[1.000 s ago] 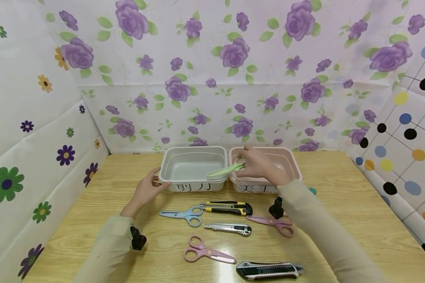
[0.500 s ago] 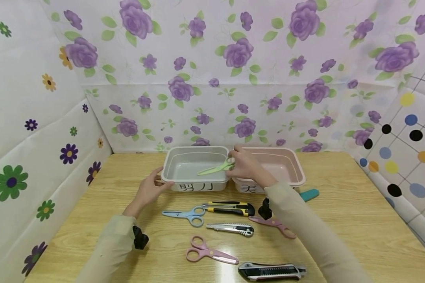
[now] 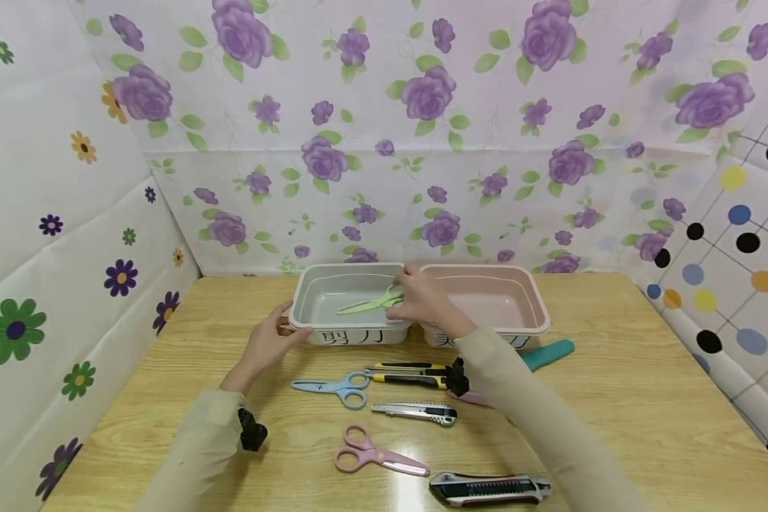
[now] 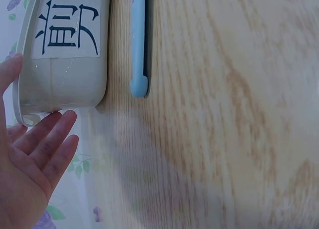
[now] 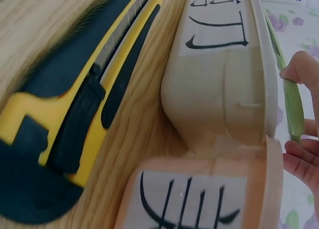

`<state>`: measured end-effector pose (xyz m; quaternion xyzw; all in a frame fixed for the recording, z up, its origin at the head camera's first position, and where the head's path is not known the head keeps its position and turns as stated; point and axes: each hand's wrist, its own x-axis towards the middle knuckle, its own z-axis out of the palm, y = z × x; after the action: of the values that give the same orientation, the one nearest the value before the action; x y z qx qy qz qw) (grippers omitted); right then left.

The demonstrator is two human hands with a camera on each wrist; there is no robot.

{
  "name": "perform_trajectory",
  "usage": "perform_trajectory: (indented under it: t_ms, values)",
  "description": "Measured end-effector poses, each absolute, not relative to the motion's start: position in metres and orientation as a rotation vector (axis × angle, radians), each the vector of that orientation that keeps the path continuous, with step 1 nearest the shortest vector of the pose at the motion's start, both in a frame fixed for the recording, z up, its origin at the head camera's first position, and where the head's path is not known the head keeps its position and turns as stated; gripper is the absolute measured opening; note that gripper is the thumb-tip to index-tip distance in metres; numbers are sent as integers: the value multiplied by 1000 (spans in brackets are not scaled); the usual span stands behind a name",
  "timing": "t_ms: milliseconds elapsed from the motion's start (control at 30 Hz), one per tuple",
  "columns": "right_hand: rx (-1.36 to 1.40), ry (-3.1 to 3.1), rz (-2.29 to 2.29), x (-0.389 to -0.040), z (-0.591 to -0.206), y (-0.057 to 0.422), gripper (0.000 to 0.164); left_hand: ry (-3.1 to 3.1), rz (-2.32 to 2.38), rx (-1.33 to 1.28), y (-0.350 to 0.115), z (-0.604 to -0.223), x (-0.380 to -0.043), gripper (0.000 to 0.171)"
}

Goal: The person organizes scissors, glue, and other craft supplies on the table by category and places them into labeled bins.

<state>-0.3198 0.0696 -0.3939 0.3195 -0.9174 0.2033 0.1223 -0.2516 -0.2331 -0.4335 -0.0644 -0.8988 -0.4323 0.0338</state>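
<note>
My right hand (image 3: 425, 302) pinches a pair of light green scissors (image 3: 362, 306) by the handles, above the right part of the grey bin (image 3: 313, 267), blades pointing left. Seen from the right wrist, the green scissors (image 5: 294, 109) are edge-on between thumb and fingers, beyond the rim. My left hand (image 3: 265, 347) holds the grey bin's left front corner. In the left wrist view its thumb lies at the rim and its fingers touch the bin's end. Blue scissors (image 3: 333, 387) and a yellow-black utility knife (image 3: 409, 367) lie in front of the bins.
A pink bin (image 3: 496, 309) stands right beside the grey one. Nearer lie a small silver cutter (image 3: 416, 412), pink scissors (image 3: 380, 455) and a large black-and-silver cutter (image 3: 486, 489). Other pink scissors (image 3: 470, 398) and a teal item (image 3: 550, 353) are partly under my right sleeve.
My right hand has carried the green scissors left, from over the pink bin to over the grey bin. The left hand has stayed at the grey bin's corner.
</note>
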Motion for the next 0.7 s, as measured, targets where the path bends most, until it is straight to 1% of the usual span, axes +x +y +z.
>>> perform_trajectory:
  t_ms: [333,700]
  values:
    - [889,-2706,560,-321,-400,55,53,-2758,-1326,-219,-234,-432,-251,79]
    - [944,-2642,490,-321,-402,51,47,-2749,-1356,-212,-235,-435,-252,80]
